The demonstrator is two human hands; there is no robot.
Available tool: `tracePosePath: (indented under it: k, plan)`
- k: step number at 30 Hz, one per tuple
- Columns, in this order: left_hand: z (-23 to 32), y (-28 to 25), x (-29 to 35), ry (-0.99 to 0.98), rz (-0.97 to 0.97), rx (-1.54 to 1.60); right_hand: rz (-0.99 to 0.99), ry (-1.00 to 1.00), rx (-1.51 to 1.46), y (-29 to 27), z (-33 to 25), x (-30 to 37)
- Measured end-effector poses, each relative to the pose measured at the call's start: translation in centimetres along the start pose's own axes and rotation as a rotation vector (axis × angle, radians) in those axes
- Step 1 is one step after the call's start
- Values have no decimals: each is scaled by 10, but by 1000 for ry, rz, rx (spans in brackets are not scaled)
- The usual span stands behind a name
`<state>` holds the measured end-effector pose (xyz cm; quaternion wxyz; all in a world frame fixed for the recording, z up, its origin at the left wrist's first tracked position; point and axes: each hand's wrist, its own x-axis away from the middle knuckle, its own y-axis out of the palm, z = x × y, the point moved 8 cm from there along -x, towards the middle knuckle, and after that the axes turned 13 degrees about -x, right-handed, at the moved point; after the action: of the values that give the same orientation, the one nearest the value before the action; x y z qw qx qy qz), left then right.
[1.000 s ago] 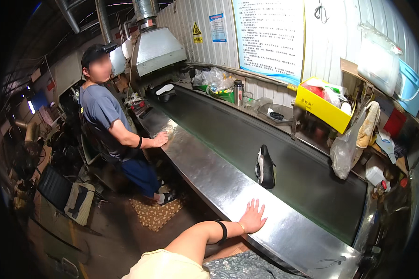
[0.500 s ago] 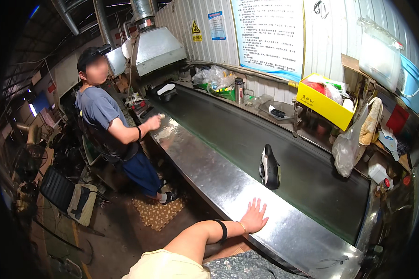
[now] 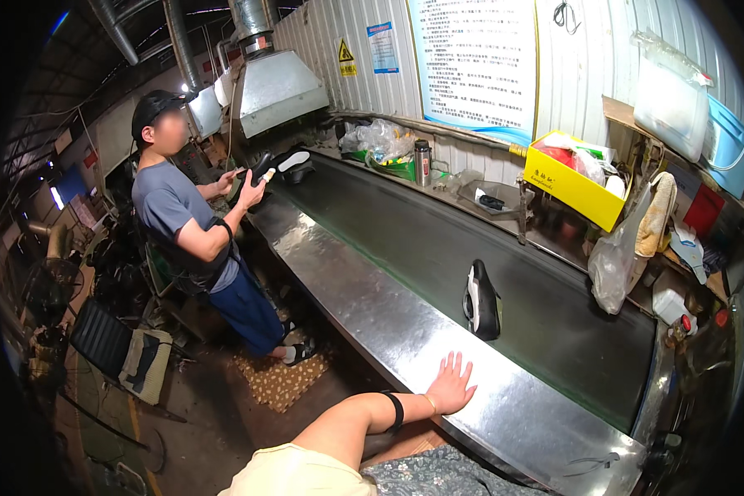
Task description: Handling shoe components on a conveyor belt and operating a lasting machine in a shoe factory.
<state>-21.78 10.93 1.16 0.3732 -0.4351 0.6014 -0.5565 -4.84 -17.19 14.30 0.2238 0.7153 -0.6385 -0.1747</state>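
My left hand (image 3: 450, 388) lies flat on the shiny metal ledge (image 3: 388, 312) along the belt, fingers spread, holding nothing. A black shoe (image 3: 487, 310) with a white inner side rests on the dark conveyor belt (image 3: 388, 236), just beyond my fingers and apart from them. My right hand is out of the picture. Across to the left, a co-worker (image 3: 178, 198) stands at the ledge. This person's hands hold a dark shoe (image 3: 260, 167) and a small light-tipped thing too small to name. Near them on the belt lies another black shoe (image 3: 294, 162) with a white sole.
Along the wall side stand a steel flask (image 3: 422, 163), a yellow box (image 3: 574, 180) full of packaging, and a hanging plastic bag (image 3: 610, 269). A metal hood (image 3: 281, 91) covers the far end. Scissors (image 3: 593, 465) lie on the near ledge. Behind the co-worker is a chair (image 3: 116, 347).
The co-worker's hand has risen from the ledge, and both their hands now hold up a dark shoe. The near shoe has slid slightly toward me and right. My left hand stays put.
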Motion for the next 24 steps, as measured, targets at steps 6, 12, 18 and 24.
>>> tracePosePath:
  k: [6,12,18,24]
  plan:
    - [-1,1,0,-5,-7,-9,21,83,-31,-3,15,4]
    - [0,-1,0,-13,-32,-2,-62,49,-95,-1,18,4]
    - [2,-1,-1,0,-54,-7,-44,66,-149,-5,25,2]
    - [-3,0,2,-9,-34,0,-78,56,-178,-2,28,0]
